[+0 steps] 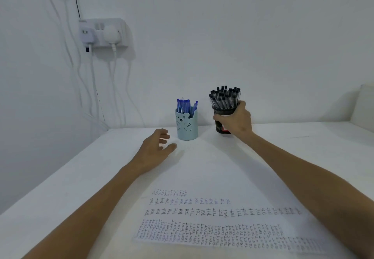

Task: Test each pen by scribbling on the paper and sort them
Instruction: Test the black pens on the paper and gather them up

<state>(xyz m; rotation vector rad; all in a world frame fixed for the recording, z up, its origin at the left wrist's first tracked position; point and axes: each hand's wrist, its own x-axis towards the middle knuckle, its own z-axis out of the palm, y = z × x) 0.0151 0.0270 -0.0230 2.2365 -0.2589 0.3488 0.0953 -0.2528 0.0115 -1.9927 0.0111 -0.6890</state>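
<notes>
A dark cup [220,129] full of black pens [224,98] stands at the back of the white table, and my right hand [235,120] grips its side. To its left stands a light blue bear-faced cup [187,125] holding several blue pens [185,105]. My left hand [156,147] hovers just left of the blue cup with fingers loosely curled, holding nothing. A sheet of paper [212,216] covered in rows of test scribbles lies near me.
The white table [70,188] meets a white wall behind the cups. A wall socket [104,33] with plugs and hanging cables sits up left. A white block [364,105] stands at the far right edge.
</notes>
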